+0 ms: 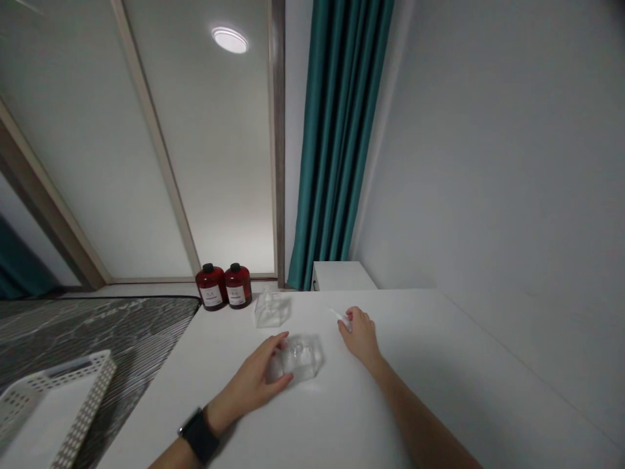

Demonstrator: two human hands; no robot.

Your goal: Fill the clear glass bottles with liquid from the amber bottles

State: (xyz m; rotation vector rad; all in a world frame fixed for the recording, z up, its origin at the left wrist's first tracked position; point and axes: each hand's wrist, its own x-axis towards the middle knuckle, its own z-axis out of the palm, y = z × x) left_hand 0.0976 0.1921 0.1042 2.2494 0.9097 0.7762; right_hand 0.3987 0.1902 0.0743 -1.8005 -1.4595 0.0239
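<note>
My left hand (256,374), with a dark watch on its wrist, curves around the left side of a clear, faceted bottle (303,358). Its thumb is at the near side and its fingers at the far side. A round opening shows on top of the bottle. Over the table to the right, my right hand (360,333) pinches a small whitish piece (344,319) with a thin, see-through end pointing left. Its exact kind is too small to make out. Another clear bottle (271,309) stands farther back.
Two dark red bottles (211,288) with black caps and white labels stand at the table's back left corner. A white perforated basket (85,400) sits at lower left, beside the white table (342,423). A white cabinet (344,276) and green curtain (336,143) are behind.
</note>
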